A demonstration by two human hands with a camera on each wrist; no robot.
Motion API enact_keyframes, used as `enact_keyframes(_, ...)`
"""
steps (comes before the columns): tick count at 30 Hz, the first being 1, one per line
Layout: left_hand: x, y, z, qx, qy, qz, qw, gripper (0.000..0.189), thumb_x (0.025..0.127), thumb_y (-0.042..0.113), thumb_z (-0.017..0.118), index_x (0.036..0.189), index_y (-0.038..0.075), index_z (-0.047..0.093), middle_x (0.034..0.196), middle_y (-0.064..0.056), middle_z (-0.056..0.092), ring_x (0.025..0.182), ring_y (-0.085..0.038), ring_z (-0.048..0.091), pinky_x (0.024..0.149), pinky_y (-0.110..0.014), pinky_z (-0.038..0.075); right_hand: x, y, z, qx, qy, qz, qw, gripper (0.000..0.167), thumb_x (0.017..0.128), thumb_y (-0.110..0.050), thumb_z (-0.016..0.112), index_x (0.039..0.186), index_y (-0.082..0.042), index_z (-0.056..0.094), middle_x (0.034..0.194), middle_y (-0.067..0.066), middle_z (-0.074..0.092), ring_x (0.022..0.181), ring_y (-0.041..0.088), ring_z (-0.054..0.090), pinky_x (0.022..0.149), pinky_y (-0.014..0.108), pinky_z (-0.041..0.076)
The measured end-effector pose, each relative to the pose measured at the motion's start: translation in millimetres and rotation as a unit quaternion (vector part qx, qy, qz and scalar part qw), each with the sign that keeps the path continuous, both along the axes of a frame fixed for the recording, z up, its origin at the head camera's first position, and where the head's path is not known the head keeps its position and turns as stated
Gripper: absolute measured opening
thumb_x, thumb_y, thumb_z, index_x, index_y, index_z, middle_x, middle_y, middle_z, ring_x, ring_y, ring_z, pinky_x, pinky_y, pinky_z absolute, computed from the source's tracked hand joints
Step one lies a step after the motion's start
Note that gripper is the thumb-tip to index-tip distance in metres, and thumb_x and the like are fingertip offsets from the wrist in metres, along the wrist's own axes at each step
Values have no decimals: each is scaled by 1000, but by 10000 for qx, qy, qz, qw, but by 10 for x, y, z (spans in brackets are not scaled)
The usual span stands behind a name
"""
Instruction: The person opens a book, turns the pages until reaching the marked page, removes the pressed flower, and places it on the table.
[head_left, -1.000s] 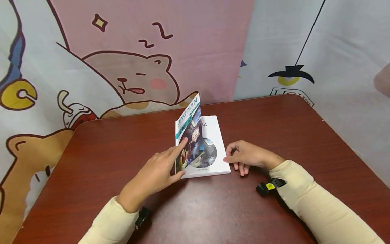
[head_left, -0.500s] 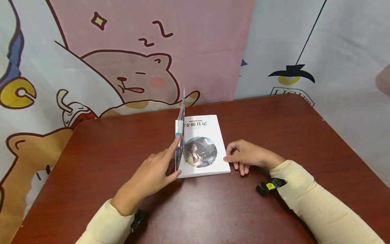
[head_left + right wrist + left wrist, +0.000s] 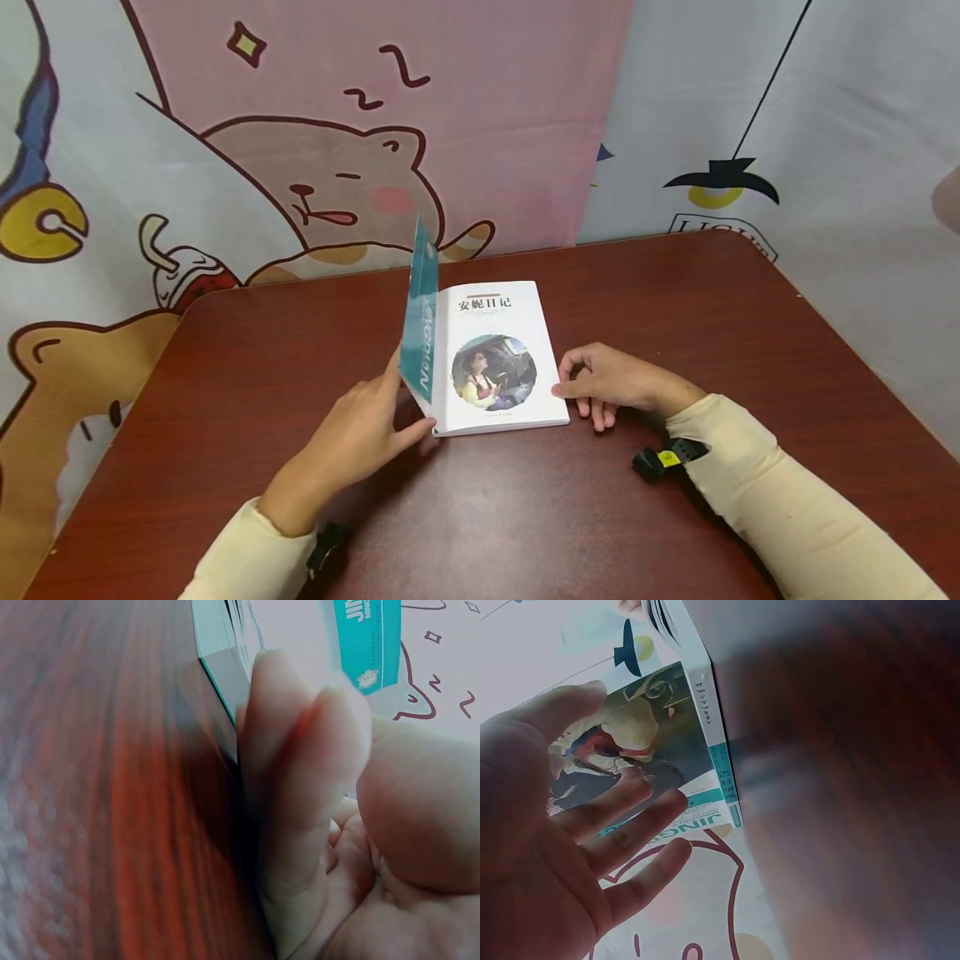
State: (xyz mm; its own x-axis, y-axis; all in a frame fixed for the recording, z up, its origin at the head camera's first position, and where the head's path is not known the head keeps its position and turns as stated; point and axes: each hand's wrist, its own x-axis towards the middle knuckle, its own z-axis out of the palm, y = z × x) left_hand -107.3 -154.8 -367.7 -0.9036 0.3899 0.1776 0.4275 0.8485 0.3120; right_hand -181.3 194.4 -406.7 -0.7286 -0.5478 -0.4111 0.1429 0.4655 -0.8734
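A paperback book [image 3: 491,358] lies on the table, its front cover [image 3: 421,321] raised nearly upright at the left. The white title page shows black characters above a round picture. My left hand [image 3: 352,437] is behind the cover, thumb near its bottom corner by the spine. In the left wrist view, my left hand [image 3: 577,825] has its fingers spread and extended before the illustrated outer cover [image 3: 637,735]. At the right edge of the book, my right hand [image 3: 611,383] holds on with curled fingers. In the right wrist view, fingertips [image 3: 307,727] of that hand meet the page edge.
The reddish-brown wooden table [image 3: 480,517] runs back to a wall cloth [image 3: 517,125] printed with cartoon animals. Black devices are strapped at both wrists, one of them a dark strap [image 3: 667,458] with a yellow label.
My left hand has swung the front cover leftward, from leaning over the title page to past upright, baring the whole page and the teal inner flap. The right hand stays at the book's edge.
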Motion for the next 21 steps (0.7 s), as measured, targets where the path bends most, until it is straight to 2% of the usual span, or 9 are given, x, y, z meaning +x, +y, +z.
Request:
enact_keyframes(2, 7, -23, 4, 126, -42, 59, 9999, 120, 79, 41, 84, 162, 19, 1, 97, -10, 73, 73, -17, 61, 66, -38, 51, -1, -1, -1, 13, 13, -7, 10000, 28, 94, -25, 71, 97, -1, 57, 60, 6, 61, 39, 14, 60, 38, 28, 49)
enact_keyframes(4, 14, -50, 11, 299, -95, 93, 9995, 120, 79, 40, 85, 162, 22, 0, 103, -11, 73, 77, -18, 64, 68, -40, 53, -1, -2, 0, 29, 14, -24, 10000, 28, 94, -25, 71, 97, -1, 56, 60, 6, 61, 39, 14, 60, 38, 28, 49)
enact_keyframes(7, 27, -94, 33, 570, -239, 139, 9980, 119, 80, 37, 84, 161, 28, -2, 128, -12, 68, 94, -23, 70, 79, -46, 57, 1, -1, 5, 36, 26, -35, 10000, 28, 94, -25, 70, 97, -1, 56, 60, 7, 61, 39, 14, 60, 38, 28, 49)
enact_keyframes(9, 32, -121, 45, 775, -361, 104, 9963, 118, 81, 35, 84, 161, 31, -2, 142, -11, 59, 105, -25, 70, 87, -50, 56, 4, 0, 9, 35, 23, -41, 10000, 28, 94, -25, 70, 97, -1, 56, 60, 7, 61, 39, 15, 60, 38, 28, 49)
enact_keyframes(12, 38, -165, 64, 1145, -547, 41, 9919, 121, 80, 29, 85, 160, 35, -6, 154, -6, 47, 115, -25, 67, 93, -50, 56, 5, 0, 12, 17, 34, -31, 10000, 27, 94, -25, 70, 97, -1, 57, 60, 7, 61, 39, 15, 60, 38, 28, 49)
enact_keyframes(16, 47, -236, 71, 1462, -534, 36, 9878, 128, 78, 22, 87, 160, 33, -11, 157, -5, 43, 123, -26, 62, 97, -51, 53, 3, 0, 5, 17, 40, -22, 10000, 28, 94, -25, 70, 97, -1, 57, 60, 6, 61, 39, 15, 61, 38, 28, 49)
enact_keyframes(21, 83, -336, 63, 1567, -388, 280, 9865, 129, 78, 17, 86, 160, 30, -12, 149, -14, 50, 126, -32, 59, 101, -57, 48, -4, 3, -5, 29, 56, 1, 10000, 29, 94, -26, 71, 97, -1, 57, 60, 7, 61, 40, 15, 61, 39, 29, 50)
